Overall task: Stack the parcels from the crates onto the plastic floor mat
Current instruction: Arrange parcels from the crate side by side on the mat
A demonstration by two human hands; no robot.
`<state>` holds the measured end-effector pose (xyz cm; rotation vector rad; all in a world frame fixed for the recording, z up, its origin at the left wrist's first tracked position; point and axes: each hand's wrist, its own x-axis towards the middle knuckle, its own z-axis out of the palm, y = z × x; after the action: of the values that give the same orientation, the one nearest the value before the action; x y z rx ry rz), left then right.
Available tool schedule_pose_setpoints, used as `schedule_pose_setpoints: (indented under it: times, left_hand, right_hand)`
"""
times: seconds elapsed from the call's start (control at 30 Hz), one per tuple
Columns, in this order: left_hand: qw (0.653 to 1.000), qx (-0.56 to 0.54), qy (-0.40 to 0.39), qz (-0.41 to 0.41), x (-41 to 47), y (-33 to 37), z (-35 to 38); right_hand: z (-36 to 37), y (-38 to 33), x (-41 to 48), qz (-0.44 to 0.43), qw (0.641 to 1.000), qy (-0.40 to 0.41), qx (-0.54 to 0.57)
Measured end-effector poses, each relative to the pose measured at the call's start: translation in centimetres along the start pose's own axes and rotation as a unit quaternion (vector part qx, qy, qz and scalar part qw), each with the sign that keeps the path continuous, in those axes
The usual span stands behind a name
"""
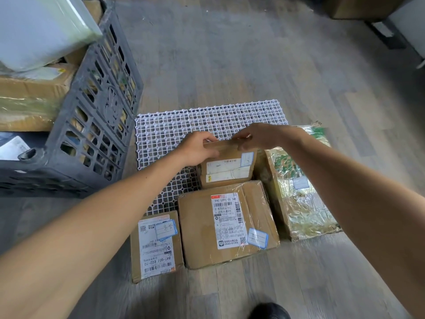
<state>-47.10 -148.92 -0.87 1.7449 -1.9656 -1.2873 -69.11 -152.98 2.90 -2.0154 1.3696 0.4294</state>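
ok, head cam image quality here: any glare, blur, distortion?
Head view: heavy wide-angle stretch toward the bottom corners. Glare on the film-wrapped parcel and on the tape of the big box, though its label still reads. The left hand and right hand gripping the small box look slightly soft. Light is even, shadows faint.

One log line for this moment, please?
left hand: grips small box | right hand: grips small box | pose: on edge over mat | beside: three parcels

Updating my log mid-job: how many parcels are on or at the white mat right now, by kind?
Brown cardboard boxes: 3 (held box, big box, front-left box)
Box wrapped in clear film: 1
Total: 4
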Motion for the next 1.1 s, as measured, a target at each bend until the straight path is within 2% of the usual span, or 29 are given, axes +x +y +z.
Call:
schedule_pose_setpoints:
  times: [0.3,0.47,0.63,0.77,0.83,0.9,1.0,1.1]
  left_hand:
    - [0.997,-0.005,0.071,-0.029,0.2,-3.6,-6.8]
    - [0.985,-0.078,0.113,-0.109,-0.8,-7.9,-8.5]
    - [0.967,-0.150,0.127,-0.161,-1.8,-11.0,-8.3]
    - [0.959,-0.185,0.116,-0.184,-2.4,-11.8,-7.8]
    - [0.944,-0.229,0.127,-0.203,-3.2,-11.9,-7.2]
    - [0.920,-0.281,0.143,-0.234,-4.3,-12.6,-6.1]
    - [0.870,-0.369,0.167,-0.281,-6.4,-14.4,-4.1]
    - [0.843,-0.411,0.170,-0.301,-7.9,-16.0,-2.7]
  right_hand:
    - [-1.1,-5.2,5.2,-0.058,0.993,0.099,0.039]
    - [-0.6,-9.1,8.8,-0.090,0.992,0.075,0.054]
    - [1.2,-10.7,11.5,-0.097,0.989,0.065,0.088]
    - [2.6,-10.7,12.8,-0.047,0.970,0.129,0.199]
    - [3.4,-10.8,13.3,-0.036,0.947,0.171,0.270]
    - [4.2,-10.9,13.9,-0.018,0.937,0.191,0.292]
    - [5.3,-11.1,14.2,0.050,0.958,0.115,0.259]
    - [6.6,-12.0,14.2,0.046,0.969,0.052,0.236]
